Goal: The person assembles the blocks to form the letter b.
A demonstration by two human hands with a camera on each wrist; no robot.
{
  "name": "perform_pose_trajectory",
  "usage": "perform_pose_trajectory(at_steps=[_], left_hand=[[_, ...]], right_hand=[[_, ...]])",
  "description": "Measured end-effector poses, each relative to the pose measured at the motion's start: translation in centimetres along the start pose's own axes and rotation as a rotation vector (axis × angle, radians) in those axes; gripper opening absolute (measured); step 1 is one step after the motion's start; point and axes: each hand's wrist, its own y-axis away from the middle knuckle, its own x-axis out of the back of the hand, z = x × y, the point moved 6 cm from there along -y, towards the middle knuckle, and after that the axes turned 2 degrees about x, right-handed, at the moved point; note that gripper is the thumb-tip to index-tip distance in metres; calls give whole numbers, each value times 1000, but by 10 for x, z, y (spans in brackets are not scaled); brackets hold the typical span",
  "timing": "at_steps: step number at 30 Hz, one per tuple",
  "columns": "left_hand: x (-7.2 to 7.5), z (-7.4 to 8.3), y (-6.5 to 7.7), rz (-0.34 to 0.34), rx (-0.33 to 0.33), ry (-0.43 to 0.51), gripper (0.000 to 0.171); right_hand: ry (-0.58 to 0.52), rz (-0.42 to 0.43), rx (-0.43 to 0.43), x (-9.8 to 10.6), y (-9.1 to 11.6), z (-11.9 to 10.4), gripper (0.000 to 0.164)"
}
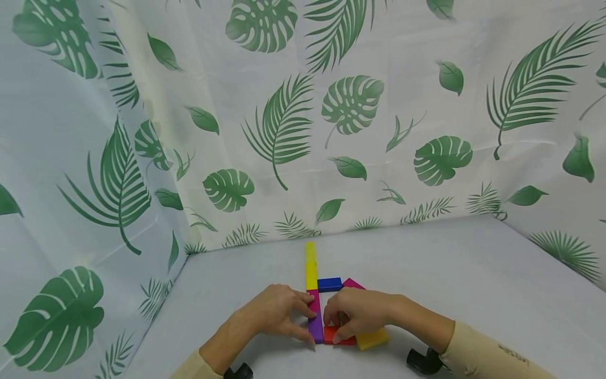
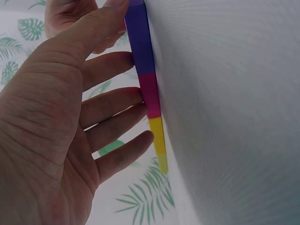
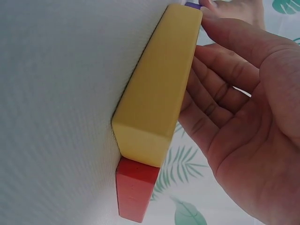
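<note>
My left hand point(image 1: 279, 310) lies along the left side of a block row, its fingers spread and fairly straight. Its fingertips touch the magenta block point(image 2: 151, 96) and the purple block point(image 2: 140, 42), and the thumb reaches to the purple block's near end. My right hand point(image 1: 362, 313) has curled fingers and pinches a red block point(image 1: 347, 340) at the near side, thumb in front and fingers behind. The red block abuts the purple one. Partly under the right hand, a yellow block point(image 1: 373, 339) lies at a slight angle; it looks large in the right wrist view.
Yellow blocks point(image 1: 310, 273) extend the row away from me. A blue block point(image 1: 329, 285) sticks out rightward from it. Behind the right hand, a crimson block point(image 1: 352, 283) is partly hidden. Leaf-printed cloth point(image 1: 284, 158) walls in the white table point(image 1: 426, 263).
</note>
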Motion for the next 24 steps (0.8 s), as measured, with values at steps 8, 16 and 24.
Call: perform_pose_trajectory(at_steps=[8,16,24], left_hand=[[0,0,0,-5,6,-4,55],[2,1,1,8,-15,-6,56],[4,2,1,24,-48,-9,59]], right_hand=[[-11,-3,-1,-1,-1,3,17],[-47,72,1,12,2,15,25],[-57,210,-14,40,14,36,30]])
